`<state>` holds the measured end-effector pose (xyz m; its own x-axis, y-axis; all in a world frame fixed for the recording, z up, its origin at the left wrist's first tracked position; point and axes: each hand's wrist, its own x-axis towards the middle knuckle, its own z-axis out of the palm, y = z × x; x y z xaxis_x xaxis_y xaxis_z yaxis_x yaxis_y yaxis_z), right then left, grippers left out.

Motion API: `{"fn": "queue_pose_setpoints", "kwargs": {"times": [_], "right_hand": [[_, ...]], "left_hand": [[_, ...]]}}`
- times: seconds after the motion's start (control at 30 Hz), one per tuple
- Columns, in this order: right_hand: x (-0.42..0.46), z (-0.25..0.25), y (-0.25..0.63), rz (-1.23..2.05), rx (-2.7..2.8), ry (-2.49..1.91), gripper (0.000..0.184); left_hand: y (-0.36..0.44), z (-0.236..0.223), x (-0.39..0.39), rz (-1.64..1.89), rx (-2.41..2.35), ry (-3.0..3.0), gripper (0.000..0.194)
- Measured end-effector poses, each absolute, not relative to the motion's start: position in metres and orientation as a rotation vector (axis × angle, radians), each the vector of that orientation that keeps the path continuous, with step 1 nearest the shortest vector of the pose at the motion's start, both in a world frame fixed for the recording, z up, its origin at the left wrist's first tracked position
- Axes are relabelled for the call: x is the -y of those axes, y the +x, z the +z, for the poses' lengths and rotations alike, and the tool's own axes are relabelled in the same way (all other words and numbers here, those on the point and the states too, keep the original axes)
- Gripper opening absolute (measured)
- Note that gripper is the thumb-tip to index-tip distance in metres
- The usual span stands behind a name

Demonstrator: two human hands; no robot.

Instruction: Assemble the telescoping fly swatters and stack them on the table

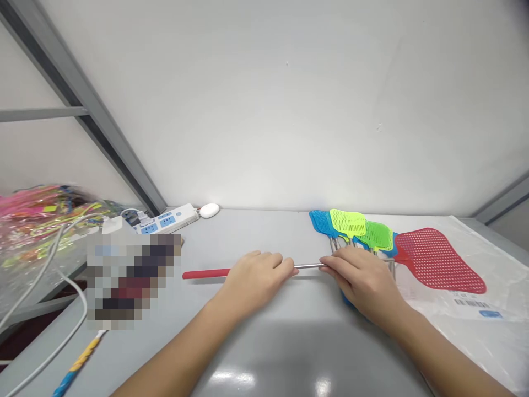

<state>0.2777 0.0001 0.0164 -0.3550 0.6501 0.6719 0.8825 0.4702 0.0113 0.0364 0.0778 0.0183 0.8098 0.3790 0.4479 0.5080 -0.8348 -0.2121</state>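
Note:
A red fly swatter [440, 262] with a perforated head and a metal rod lies crosswise in both my hands, its head out to the right. My left hand [258, 278] is closed round it near the red grip, whose end sticks out to the left. Further right, my right hand [363, 278] pinches the metal rod. Behind and partly under that hand lie several more swatters: a blue one [320, 222], a yellow one [347, 222] and a green one [377, 234]. Their handles are mostly hidden by my right hand.
A clear plastic bag [496, 331] with a printed label lies on the grey table at the right. To the left are a white power strip [176, 219], a white oval object [209, 210], a pixelated patch, a white cable [85, 309] and plastic-wrapped colourful items [45, 215].

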Motion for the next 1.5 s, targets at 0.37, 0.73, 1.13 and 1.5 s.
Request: {"fn": "queue_pose_setpoints", "kwargs": {"times": [0.37,0.73,1.13,1.5], "right_hand": [[-0.005,0.023,0.295,-0.492,2.099,-1.309,0.008],[-0.004,0.027,0.306,-0.587,2.064,-1.373,0.008],[0.001,0.024,0.282,-0.613,2.123,-1.351,0.007],[0.004,0.025,0.284,-0.566,2.087,-1.351,0.007]], "left_hand": [[0.023,0.020,-0.094,-0.625,0.693,-2.625,0.030],[0.022,0.022,-0.089,-0.639,0.831,-2.642,0.031],[0.039,0.018,-0.076,-0.701,0.783,-2.743,0.022],[0.038,0.013,-0.079,-0.866,0.786,-2.776,0.022]]}}
